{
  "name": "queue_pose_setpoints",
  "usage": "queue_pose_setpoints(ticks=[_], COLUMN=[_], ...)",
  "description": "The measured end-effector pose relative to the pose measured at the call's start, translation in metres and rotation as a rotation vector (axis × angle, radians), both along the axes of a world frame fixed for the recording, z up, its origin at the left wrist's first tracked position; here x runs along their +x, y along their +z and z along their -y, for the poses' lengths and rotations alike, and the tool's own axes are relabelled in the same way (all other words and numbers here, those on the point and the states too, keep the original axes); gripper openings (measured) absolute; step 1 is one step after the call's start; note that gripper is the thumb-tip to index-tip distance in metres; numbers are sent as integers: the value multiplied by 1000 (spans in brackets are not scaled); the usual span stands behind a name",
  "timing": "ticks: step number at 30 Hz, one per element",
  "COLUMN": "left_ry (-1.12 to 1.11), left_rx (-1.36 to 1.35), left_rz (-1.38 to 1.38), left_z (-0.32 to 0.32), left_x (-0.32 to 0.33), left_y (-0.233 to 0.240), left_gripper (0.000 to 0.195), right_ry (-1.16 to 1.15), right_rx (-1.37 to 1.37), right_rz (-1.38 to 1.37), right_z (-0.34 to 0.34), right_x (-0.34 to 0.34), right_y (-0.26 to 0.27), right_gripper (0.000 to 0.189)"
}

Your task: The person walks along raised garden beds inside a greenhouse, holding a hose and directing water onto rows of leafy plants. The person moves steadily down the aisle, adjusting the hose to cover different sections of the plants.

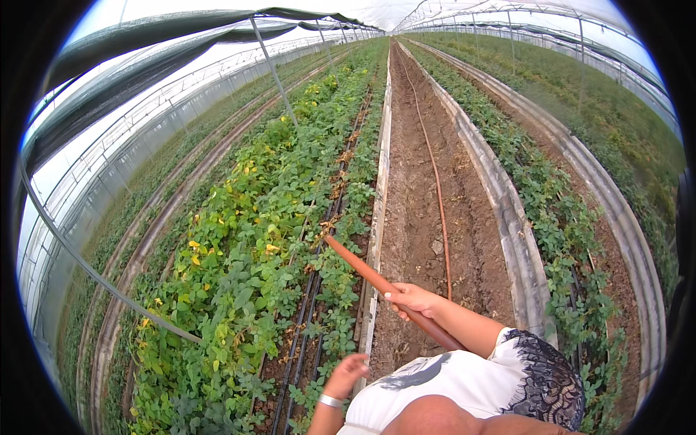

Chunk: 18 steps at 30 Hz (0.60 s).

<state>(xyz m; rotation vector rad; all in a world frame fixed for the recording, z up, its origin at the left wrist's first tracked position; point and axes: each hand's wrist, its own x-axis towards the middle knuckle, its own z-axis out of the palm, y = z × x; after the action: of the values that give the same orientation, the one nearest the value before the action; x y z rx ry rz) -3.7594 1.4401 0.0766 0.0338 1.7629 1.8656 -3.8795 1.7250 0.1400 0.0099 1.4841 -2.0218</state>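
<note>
My right hand grips a reddish-brown hose, its thumb lying along the top. The hose slants forward and left over the concrete edging of the bed. Its far end is among the low green plants, near some dried brown leaves. Behind my arm and shirt the rest of the held length is hidden. Lower down, my left hand is held beside the bed edge with nothing in it, its fingers loosely bent. A pale band circles that wrist.
A thin orange-brown hose runs along the dirt path. Black drip lines follow the bed, beside a dense yellow-green leafy row. A curved grey pipe and a metal post stand left. More concrete edging borders the right.
</note>
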Motion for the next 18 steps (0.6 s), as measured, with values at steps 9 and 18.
queue_pose_setpoints(ticks=[9, 18], left_ry=[250, 760], left_rx=[-1510, -1564], left_rz=[-1221, -1348], left_z=[60, -1], left_x=[-146, -212], left_y=[348, 467], left_gripper=[86, 61], right_ry=[102, 26], right_rx=[-57, -19], right_rz=[-32, -2], right_z=[19, -8], right_x=[21, 35], right_y=[-6, 1], right_gripper=[31, 32])
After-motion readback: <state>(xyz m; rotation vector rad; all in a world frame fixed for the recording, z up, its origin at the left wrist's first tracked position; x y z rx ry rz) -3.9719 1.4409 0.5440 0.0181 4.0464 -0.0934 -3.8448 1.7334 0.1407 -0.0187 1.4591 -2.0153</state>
